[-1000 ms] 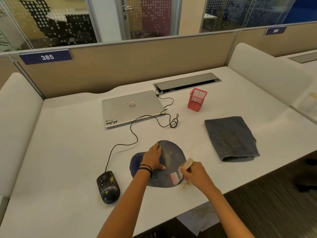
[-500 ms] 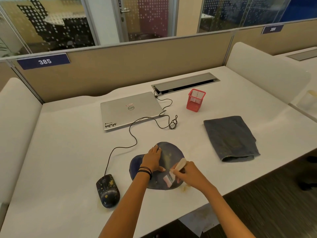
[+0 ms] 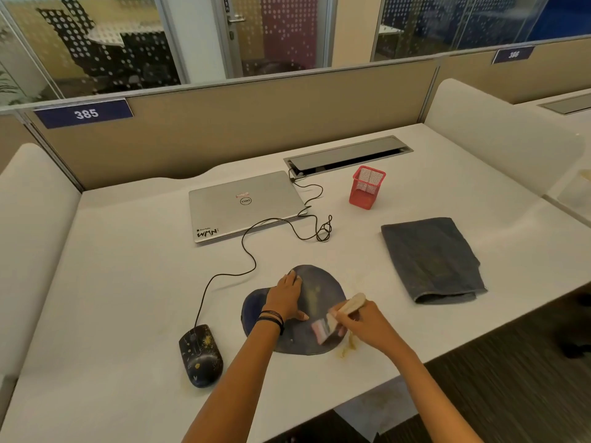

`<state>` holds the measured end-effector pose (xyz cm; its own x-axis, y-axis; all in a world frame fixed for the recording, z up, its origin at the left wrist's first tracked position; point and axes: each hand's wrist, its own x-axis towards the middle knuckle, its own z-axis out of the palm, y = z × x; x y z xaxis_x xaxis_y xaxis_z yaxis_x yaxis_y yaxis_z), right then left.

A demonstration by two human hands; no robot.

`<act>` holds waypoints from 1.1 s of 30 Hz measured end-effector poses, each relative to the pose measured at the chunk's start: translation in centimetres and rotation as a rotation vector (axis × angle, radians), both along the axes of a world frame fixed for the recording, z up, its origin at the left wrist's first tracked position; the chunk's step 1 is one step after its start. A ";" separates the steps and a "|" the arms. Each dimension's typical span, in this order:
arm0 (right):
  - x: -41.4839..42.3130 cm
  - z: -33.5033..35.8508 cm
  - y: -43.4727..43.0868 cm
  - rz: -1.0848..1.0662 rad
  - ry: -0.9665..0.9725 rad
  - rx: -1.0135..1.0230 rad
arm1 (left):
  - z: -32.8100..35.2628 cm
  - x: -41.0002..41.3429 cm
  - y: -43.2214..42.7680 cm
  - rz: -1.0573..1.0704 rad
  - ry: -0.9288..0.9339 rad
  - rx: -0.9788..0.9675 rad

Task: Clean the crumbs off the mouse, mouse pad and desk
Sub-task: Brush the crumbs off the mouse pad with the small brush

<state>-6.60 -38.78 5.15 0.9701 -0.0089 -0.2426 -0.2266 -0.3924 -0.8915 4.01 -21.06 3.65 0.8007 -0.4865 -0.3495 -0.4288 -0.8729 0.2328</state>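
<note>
Nearest, a black corded computer mouse speckled with yellow crumbs sits on the white desk, left of the pad and apart from it. The right hand is curled round the pale handle of a small brush. Its pinkish bristles are over the right near part of the dark blue-grey rounded mouse pad. The bristles are blurred, so whether they touch the pad cannot be told. A smear of yellowish crumbs lies on the desk just beside the pad's near right edge. The left hand lies flat on the pad, fingers straight and pressing down.

Farther right lies a folded grey cloth. The mouse's black cable runs back to a closed silver laptop, with a red mesh pen holder to its right.
</note>
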 end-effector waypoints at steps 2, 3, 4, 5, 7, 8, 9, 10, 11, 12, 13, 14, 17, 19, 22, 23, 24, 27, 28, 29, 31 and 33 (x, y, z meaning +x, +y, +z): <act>0.0 -0.9 0.4 0.032 0.027 0.010 | 0.1 0.1 0.0 -0.004 0.003 0.008; 0.2 -1.1 0.2 0.013 0.016 -0.009 | 0.1 0.1 -0.1 -0.004 0.005 0.009; 0.4 -1.2 -0.3 -0.018 0.000 -0.048 | 0.2 0.1 -0.1 -0.003 0.006 0.010; 0.6 -1.3 -0.8 -0.050 -0.015 -0.088 | 0.2 0.1 -0.1 -0.003 0.007 0.010; 1.0 -1.4 -2.1 -0.128 -0.053 -0.183 | 0.2 0.1 -0.2 -0.002 0.011 0.011; 1.2 -1.4 -2.7 -0.176 -0.078 -0.227 | 0.2 0.1 -0.2 0.000 0.010 0.011; 1.3 -1.3 -3.2 -0.225 -0.102 -0.246 | 0.2 0.0 -0.2 0.001 0.008 0.009; 1.4 -1.1 -3.6 -0.266 -0.126 -0.238 | 0.2 0.0 -0.2 0.002 0.005 0.009; 1.5 -0.7 -3.6 -0.290 -0.147 -0.205 | 0.2 -0.1 -0.2 0.003 0.003 0.009; 1.6 -0.3 -3.5 -0.287 -0.159 -0.154 | 0.2 0.0 -0.2 0.004 0.002 0.009; 1.6 -0.1 -3.2 -0.253 -0.154 -0.099 | 0.2 0.0 -0.1 0.004 0.004 0.008; 1.5 -0.1 -2.7 -0.192 -0.130 -0.057 | 0.1 0.0 -0.1 0.003 0.008 0.008; 1.2 -0.7 -1.2 -0.010 -0.021 -0.031 | 0.2 0.0 -0.1 -0.002 0.005 0.014; 1.4 -1.3 -1.2 -0.040 -0.038 -0.070 | 0.1 0.1 -0.1 -0.004 0.005 0.014; 1.9 -1.7 -2.1 -0.152 -0.096 -0.191 | 0.2 0.0 0.0 -0.003 0.004 0.009; 2.0 -1.8 -2.5 -0.206 -0.114 -0.235 | 0.2 0.0 0.0 -0.001 0.007 0.007; 2.0 -1.7 -2.8 -0.269 -0.136 -0.272 | 0.1 -0.1 0.0 0.002 0.011 0.005; 2.2 -1.3 -3.5 -0.370 -0.241 -0.276 | 0.2 -0.2 0.0 0.009 0.016 0.000; 2.4 -1.1 -3.6 -0.362 -0.268 -0.234 | 0.2 -0.2 0.0 0.009 0.015 0.003; 2.6 -0.8 -3.5 -0.335 -0.285 -0.180 | 0.2 -0.1 0.0 0.008 0.015 0.007; 3.0 -0.5 -2.9 -0.240 -0.277 -0.056 | 0.2 -0.1 -0.1 0.007 0.015 0.020; 3.2 -0.7 -1.9 -0.136 -0.226 0.043 | 0.3 -0.1 -0.2 0.004 0.006 0.038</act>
